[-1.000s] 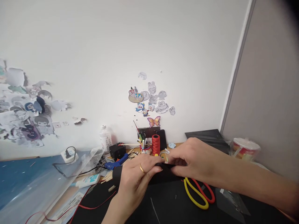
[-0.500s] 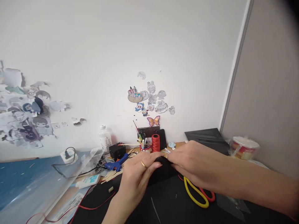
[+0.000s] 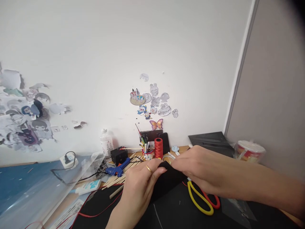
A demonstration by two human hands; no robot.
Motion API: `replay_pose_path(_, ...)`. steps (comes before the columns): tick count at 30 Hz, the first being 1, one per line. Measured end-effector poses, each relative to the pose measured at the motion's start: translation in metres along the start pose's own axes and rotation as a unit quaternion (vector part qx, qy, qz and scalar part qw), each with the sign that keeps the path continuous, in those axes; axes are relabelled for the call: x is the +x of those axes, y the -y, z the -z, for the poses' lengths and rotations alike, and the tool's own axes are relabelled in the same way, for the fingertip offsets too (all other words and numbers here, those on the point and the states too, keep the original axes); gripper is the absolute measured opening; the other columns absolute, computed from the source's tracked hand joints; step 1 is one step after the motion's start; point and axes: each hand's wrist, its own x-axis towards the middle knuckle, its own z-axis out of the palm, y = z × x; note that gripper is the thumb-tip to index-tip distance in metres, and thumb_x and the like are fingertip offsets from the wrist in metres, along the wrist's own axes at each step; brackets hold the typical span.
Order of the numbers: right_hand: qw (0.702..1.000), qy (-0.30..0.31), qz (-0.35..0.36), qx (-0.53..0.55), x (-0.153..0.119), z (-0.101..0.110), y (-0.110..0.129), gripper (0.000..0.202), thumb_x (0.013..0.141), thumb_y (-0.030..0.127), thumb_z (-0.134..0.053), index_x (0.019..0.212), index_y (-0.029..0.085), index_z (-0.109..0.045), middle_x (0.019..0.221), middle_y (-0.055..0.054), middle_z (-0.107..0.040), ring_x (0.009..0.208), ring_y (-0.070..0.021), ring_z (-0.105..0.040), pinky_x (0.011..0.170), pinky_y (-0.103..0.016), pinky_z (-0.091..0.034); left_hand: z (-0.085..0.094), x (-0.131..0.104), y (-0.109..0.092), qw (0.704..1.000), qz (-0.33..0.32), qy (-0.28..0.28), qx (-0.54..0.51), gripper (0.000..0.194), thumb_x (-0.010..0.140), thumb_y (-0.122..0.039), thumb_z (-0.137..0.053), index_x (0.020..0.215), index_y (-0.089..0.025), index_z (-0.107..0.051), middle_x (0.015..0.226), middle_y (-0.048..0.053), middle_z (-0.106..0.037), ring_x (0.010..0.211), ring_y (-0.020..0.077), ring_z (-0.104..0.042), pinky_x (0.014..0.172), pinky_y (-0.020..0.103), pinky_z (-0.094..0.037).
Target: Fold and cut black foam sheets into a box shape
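Both hands grip a piece of black sheet material (image 3: 168, 181), its upper edge pinched between them; whether it is paper or cloth I cannot tell. My left hand (image 3: 140, 181), with a gold ring, holds the edge between thumb and fingers. Close beside it, my right hand (image 3: 196, 162) is closed on the right part of the same edge, its fingertips partly hidden. Below the right hand lie scissors (image 3: 199, 202) with yellow and red handles, blades mostly covered. Under everything is a black mat (image 3: 173, 216).
Behind the hands stand a red thread spool (image 3: 158, 148) and a pen cup (image 3: 148, 154). A blue glue gun (image 3: 118, 168) lies among wooden sticks (image 3: 111, 181). Further left are a glue bottle (image 3: 89, 187) and a power strip (image 3: 69, 160). A red ribbon (image 3: 92, 215) crosses the mat.
The hands have shifted slightly, and the black piece now tilts, its face more exposed. A stick left of my left hand shows more of its length.
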Motion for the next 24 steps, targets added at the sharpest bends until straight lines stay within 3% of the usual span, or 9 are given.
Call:
replay_pose_path(3, 0.999, -0.016, -0.007, 0.048, 0.001, 0.000, -0.004, 0.020, 0.079, 0.005, -0.038, 0.073, 0.019, -0.051, 0.059, 0.004, -0.048, 0.051, -0.0092, -0.040, 0.050, -0.021, -0.028, -0.002, 0.001, -0.001, 0.998, -0.014, -0.031, 0.052, 0.025, 0.093, -0.025, -0.037, 0.075, -0.017, -0.052, 0.052, -0.003, -0.049, 0.042, 0.0088, -0.043, 0.043, 0.018, -0.032)
replay_pose_path(6, 0.989, -0.027, -0.064, 0.133, 0.003, 0.000, -0.009, 0.019, 0.079, 0.012, -0.043, 0.085, 0.023, -0.058, 0.057, 0.007, -0.050, 0.048, -0.0071, -0.039, 0.047, -0.019, -0.028, -0.003, 0.001, -0.001, 0.992, -0.049, -0.085, 0.076, 0.020, 0.092, -0.024, -0.041, 0.077, -0.017, -0.052, 0.052, -0.003, -0.052, 0.043, 0.0087, -0.047, 0.044, 0.018, -0.034)
replay_pose_path(8, 0.982, -0.020, -0.107, 0.156, 0.003, 0.001, -0.011, 0.013, 0.075, 0.016, -0.048, 0.077, 0.021, -0.059, 0.053, 0.008, -0.051, 0.045, -0.0059, -0.039, 0.044, -0.018, -0.027, -0.004, 0.001, 0.000, 0.988, -0.080, -0.111, 0.078, 0.016, 0.091, -0.022, -0.043, 0.079, -0.017, -0.052, 0.054, -0.002, -0.055, 0.046, 0.0091, -0.051, 0.046, 0.018, -0.035)
replay_pose_path(12, 0.990, -0.018, -0.111, 0.088, 0.002, 0.004, -0.010, 0.015, 0.071, 0.016, -0.051, 0.057, 0.018, -0.052, 0.044, 0.007, -0.046, 0.040, -0.0050, -0.037, 0.040, -0.021, -0.021, -0.005, 0.001, 0.000, 0.980, -0.127, -0.120, 0.096, 0.009, 0.090, -0.019, -0.046, 0.085, -0.015, -0.053, 0.057, -0.001, -0.059, 0.049, 0.0093, -0.054, 0.049, 0.018, -0.037)
replay_pose_path(15, 0.998, -0.025, -0.058, 0.010, 0.001, -0.002, -0.010, 0.018, 0.076, 0.011, -0.045, 0.061, 0.018, -0.053, 0.051, 0.004, -0.052, 0.046, -0.0076, -0.044, 0.046, -0.021, -0.027, -0.005, 0.002, -0.002, 0.976, -0.152, -0.105, 0.115, 0.007, 0.089, -0.017, -0.049, 0.084, -0.014, -0.053, 0.058, -0.001, -0.060, 0.051, 0.0099, -0.055, 0.050, 0.020, -0.037)
replay_pose_path(18, 0.999, -0.023, -0.046, -0.014, -0.006, -0.022, -0.014, 0.023, 0.077, 0.004, -0.039, 0.072, 0.018, -0.057, 0.067, -0.002, -0.063, 0.058, -0.0133, -0.056, 0.054, -0.024, -0.036, -0.007, 0.004, -0.006, 0.972, -0.172, -0.049, 0.154, 0.014, 0.089, -0.020, -0.049, 0.078, -0.015, -0.055, 0.054, -0.002, -0.056, 0.048, 0.0105, -0.051, 0.048, 0.023, -0.035)
replay_pose_path(21, 0.994, -0.053, -0.059, 0.071, -0.021, -0.059, -0.019, 0.029, 0.076, 0.004, -0.036, 0.076, 0.019, -0.060, 0.071, -0.004, -0.067, 0.061, -0.0163, -0.061, 0.056, -0.025, -0.042, -0.013, 0.005, -0.011, 0.963, -0.188, 0.031, 0.189, 0.018, 0.089, -0.024, -0.047, 0.076, -0.016, -0.057, 0.054, -0.003, -0.055, 0.048, 0.0118, -0.050, 0.043, 0.026, -0.029)
replay_pose_path(23, 0.968, -0.091, -0.139, 0.188, -0.031, -0.089, -0.022, 0.023, 0.074, 0.010, -0.045, 0.068, 0.024, -0.062, 0.068, -0.002, -0.067, 0.061, -0.0164, -0.062, 0.056, -0.025, -0.046, -0.020, 0.007, -0.014, 0.957, -0.206, 0.077, 0.187, 0.019, 0.088, -0.022, -0.046, 0.073, -0.017, -0.057, 0.054, -0.003, -0.055, 0.048, 0.0124, -0.052, 0.041, 0.027, -0.026)
replay_pose_path(24, 0.938, -0.154, -0.192, 0.242, -0.036, -0.103, -0.022, 0.012, 0.066, 0.015, -0.058, 0.067, 0.025, -0.063, 0.067, -0.002, -0.066, 0.063, -0.0183, -0.062, 0.057, -0.025, -0.048, -0.025, 0.008, -0.015, 0.956, -0.213, 0.094, 0.181, 0.021, 0.087, -0.022, -0.046, 0.070, -0.018, -0.056, 0.053, -0.002, -0.055, 0.047, 0.0128, -0.053, 0.041, 0.027, -0.027)
